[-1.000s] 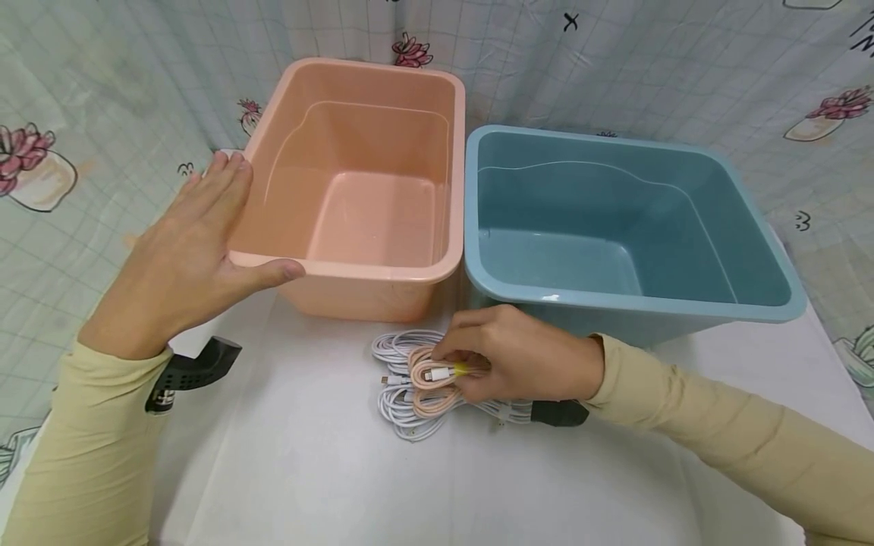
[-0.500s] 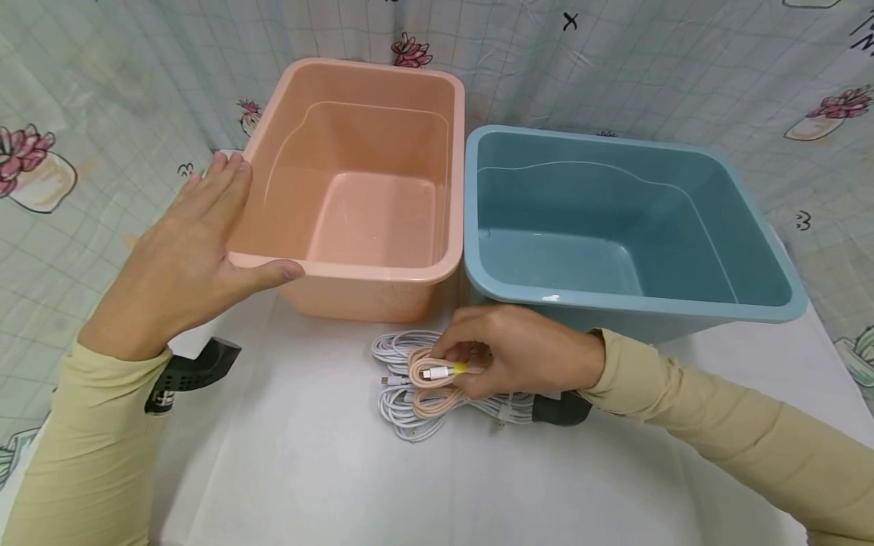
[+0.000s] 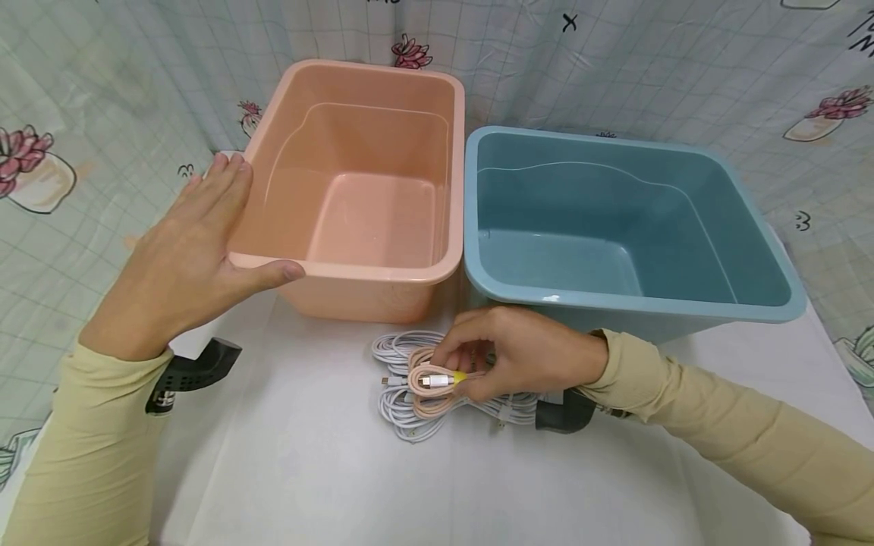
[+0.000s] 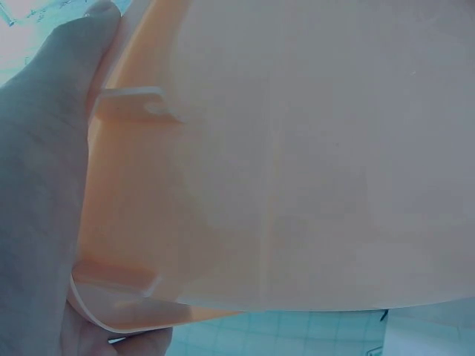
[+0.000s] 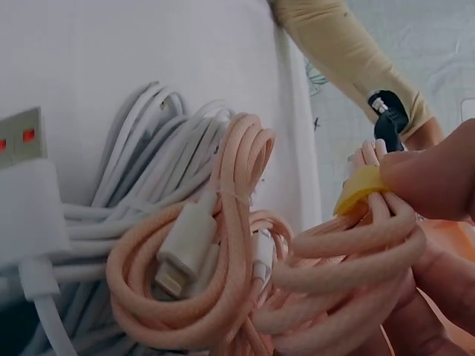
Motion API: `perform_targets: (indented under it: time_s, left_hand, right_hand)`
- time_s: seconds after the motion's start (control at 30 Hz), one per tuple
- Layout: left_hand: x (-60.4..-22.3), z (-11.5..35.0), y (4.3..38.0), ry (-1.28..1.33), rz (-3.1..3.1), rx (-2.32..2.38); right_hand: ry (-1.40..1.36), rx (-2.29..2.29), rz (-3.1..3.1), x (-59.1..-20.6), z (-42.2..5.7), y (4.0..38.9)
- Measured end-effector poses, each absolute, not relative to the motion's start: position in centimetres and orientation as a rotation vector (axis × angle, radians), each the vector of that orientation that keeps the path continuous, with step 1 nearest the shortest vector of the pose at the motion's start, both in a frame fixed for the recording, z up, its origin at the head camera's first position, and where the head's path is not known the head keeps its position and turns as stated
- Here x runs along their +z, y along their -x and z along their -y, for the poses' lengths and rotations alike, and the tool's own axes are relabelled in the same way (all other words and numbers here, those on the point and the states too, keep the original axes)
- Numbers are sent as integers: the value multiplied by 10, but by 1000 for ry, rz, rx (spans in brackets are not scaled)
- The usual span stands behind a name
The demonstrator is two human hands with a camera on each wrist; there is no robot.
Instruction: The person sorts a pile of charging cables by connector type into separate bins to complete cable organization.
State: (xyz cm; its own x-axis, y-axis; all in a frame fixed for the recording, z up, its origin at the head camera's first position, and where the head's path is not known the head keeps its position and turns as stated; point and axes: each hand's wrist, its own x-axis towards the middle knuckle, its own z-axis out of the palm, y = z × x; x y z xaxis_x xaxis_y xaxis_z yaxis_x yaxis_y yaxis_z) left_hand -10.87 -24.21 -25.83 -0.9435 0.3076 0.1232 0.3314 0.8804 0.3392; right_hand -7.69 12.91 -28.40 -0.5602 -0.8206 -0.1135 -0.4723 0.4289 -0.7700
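Note:
My right hand [image 3: 522,349] pinches a coiled peach charging cable [image 5: 349,259] near a yellow tie [image 5: 358,189], which the right wrist view shows close to the thumb. A white connector [image 3: 437,381] lies along this coil. Just beneath and beside it are another peach cable coil [image 5: 122,271] and coiled white cables [image 3: 408,425], bunched in a pile on the table. My left hand [image 3: 184,250] rests with straight fingers on the rim of the peach tub [image 3: 456,167], thumb over the front edge. In the left wrist view, the tub's outer wall [image 4: 297,163] fills most of the picture.
To the right of the peach tub stands a blue tub [image 3: 642,303], its rim right beside the peach one. A white cloth [image 3: 328,470] covers the table. Behind the tubs hangs a printed curtain [image 3: 519,68]. Black wrist mounts [image 3: 205,364] stick out from the sleeves.
The right hand has shifted slightly and turned, and the pinched peach cable's white connector shows a different side. The left hand and both tubs have stayed in place.

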Motion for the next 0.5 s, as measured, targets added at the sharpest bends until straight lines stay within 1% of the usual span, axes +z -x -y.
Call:
perform_targets:
  time_s: [0.5]
  left_hand:
    - [-260,242,109,517,2969,-566]
  right_hand:
    - [882,-1275,-1903,-297,-134,77]
